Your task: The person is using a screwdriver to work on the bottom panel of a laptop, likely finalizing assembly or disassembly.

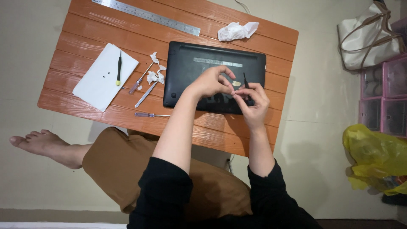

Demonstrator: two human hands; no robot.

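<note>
Over an orange slatted table [85,97], the left hand [210,82] pinched a pale scrap [236,83] touching the right hand [253,99], closed around an upright thin dark tool [245,79], both directly above the upturned black laptop [190,68].

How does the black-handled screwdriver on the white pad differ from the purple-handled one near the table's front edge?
The black-handled screwdriver lies on the white pad, pointing away from the person. The purple-handled screwdriver lies on bare orange table, pointing sideways. Both are slim, and neither hand touches them.
</note>
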